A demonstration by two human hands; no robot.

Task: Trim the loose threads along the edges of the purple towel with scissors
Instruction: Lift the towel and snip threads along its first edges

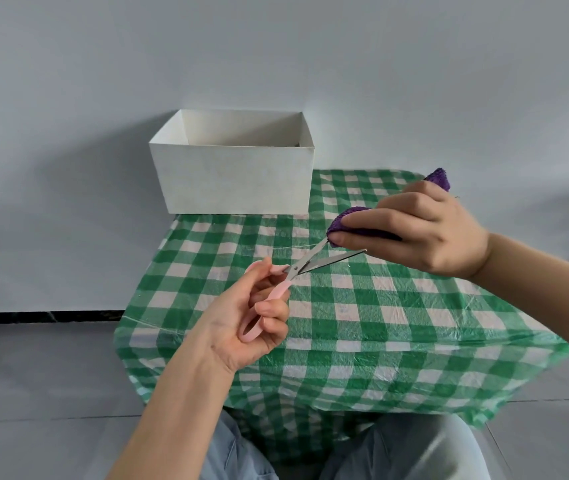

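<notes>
The right hand [425, 230] was raised above the tabletop [380, 323], its fingers wrapped around the bunched purple towel [340, 223]. One end of the towel stuck out past the fingertips on the left, and another corner showed above the knuckles on the far side of the hand. The towel was held clear of the tabletop, well above the green and white checked cloth [362, 375] that covered it.

The left hand [248, 327] held the scissors [310, 265] by their pink handles, with fingers through the loops and the thumb stretched up along the upper handle. The blades were parted in a narrow V and pointed up and to the right. The upper blade's tip reached the underside of the towel's protruding end, touching it or very nearly so; the lower blade ran beneath the right hand's fingers.

An open white box [234, 178] stood at the far left corner of the tabletop, against the pale wall, well apart from both hands. The person's knees in light blue trousers [397, 452] showed below the tabletop's near edge.
</notes>
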